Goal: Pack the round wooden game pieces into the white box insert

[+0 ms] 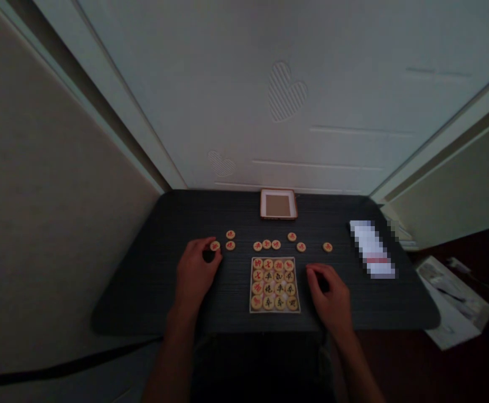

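Observation:
A square tray [252, 285] packed with round wooden chess discs lies on the dark table [152, 280] in front of me. My left hand [196, 274] rests left of the tray, thumb and fingers curled around one red-marked disc [215, 245]. My right hand [330, 299] lies just right of the tray, fingers curled down on the table; nothing shows in it. Several loose discs [266, 244] sit in a row beyond the tray.
An empty square box lid [278, 205] stands at the table's far edge against a white door. A blurred white packet [372, 249] lies at the right. Papers [450, 302] lie on the floor beyond the right edge.

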